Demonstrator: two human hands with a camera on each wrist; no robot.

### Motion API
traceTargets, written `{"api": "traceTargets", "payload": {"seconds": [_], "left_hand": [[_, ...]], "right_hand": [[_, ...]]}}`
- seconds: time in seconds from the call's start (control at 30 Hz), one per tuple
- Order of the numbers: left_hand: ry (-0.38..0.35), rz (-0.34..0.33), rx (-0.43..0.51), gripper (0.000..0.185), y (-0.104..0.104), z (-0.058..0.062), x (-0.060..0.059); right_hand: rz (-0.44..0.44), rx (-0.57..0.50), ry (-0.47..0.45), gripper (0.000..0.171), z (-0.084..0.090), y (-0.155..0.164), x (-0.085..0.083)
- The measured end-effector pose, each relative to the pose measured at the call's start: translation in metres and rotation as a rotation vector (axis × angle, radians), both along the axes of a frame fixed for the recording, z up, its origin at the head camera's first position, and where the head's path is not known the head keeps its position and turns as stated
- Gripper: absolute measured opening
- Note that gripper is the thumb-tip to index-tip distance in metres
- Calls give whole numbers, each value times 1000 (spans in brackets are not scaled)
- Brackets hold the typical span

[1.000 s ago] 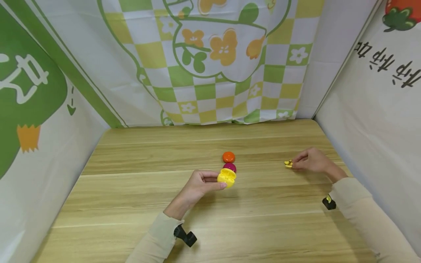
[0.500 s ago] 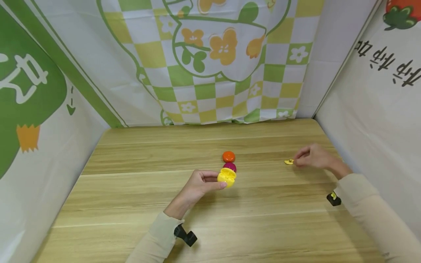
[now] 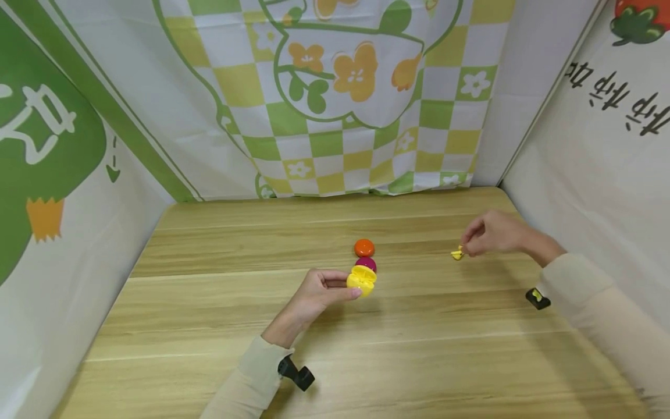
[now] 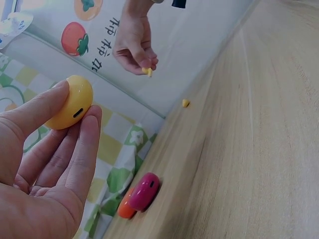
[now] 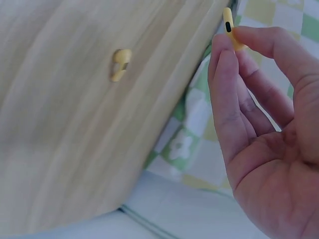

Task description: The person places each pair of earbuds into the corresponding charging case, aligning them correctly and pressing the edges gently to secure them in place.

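My left hand (image 3: 314, 292) holds a yellow earbud case (image 3: 360, 283) by its side between thumb and fingers, above the table. Its lid stands raised in the head view; in the left wrist view I see a dark slot in the yellow shell (image 4: 72, 107). Over the table's right side, my right hand (image 3: 494, 233) pinches a yellow earbud (image 5: 229, 20) between thumb and fingertips, stem up in the right wrist view. A second yellow earbud (image 5: 121, 63) lies on the table below that hand.
An orange round case (image 3: 364, 248) and a magenta one (image 3: 367, 264) sit close together on the wooden table (image 3: 235, 326), just behind the yellow case. A patterned curtain (image 3: 366, 157) hangs along the back edge, and white printed sheets (image 3: 586, 157) flank the sides.
My right hand has risen from the table and moved slightly away from me, lifting one earbud while the other stays down. My left hand and the yellow earbud case have barely moved.
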State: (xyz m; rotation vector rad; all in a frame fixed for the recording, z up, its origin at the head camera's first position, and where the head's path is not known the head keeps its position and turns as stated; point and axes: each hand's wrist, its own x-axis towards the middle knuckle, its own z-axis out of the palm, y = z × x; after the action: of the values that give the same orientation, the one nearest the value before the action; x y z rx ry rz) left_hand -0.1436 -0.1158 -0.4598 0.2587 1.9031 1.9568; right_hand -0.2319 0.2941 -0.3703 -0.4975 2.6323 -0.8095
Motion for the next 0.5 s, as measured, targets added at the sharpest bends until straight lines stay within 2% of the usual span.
{"api": "traceTargets", "payload": {"seconds": [0.33, 0.5], "left_hand": [[8, -1, -7, 37, 1, -2, 0], [14, -7, -6, 38, 2, -1, 0]], "right_hand": [[198, 67, 21, 4, 40, -39, -5], [268, 93, 1, 4, 57, -61, -8]]}}
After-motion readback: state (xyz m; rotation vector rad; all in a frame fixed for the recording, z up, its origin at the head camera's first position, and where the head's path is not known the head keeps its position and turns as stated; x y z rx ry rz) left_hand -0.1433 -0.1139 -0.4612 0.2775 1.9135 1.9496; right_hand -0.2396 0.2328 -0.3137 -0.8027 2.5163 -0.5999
